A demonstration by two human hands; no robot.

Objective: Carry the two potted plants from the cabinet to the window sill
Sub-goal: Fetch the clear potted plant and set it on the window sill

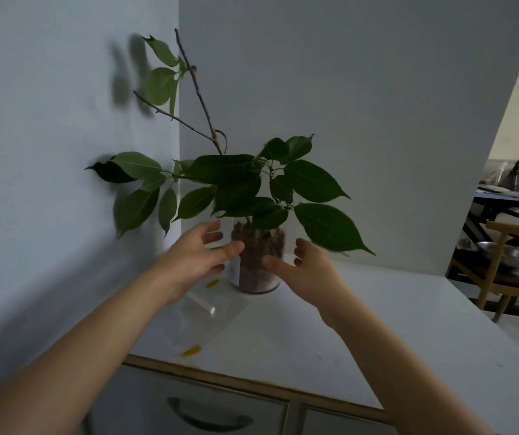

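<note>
Reaching for the leafy green plant in its clear glass jar [256,262] at twelve o'clock on the white worktop [361,324], your left hand [194,257] and right hand [307,268] flank it, fingers spread (not yet touching); close both around the glass next.

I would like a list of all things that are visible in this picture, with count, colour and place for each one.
potted plant: one, green leaves in a clear jar of brown filling, at the back of the cabinet top near the wall corner
clear plastic bag: one, transparent with yellow marks, on the cabinet in front of the jar
cabinet: one, white top with a wood-coloured edge, a dark handle below
metal bowl: one, silver, on a wooden chair at far right
dark table: one, behind the chair, with blurred items on it
left hand: one, open, beside the jar
right hand: one, open, on the jar's other side
</note>
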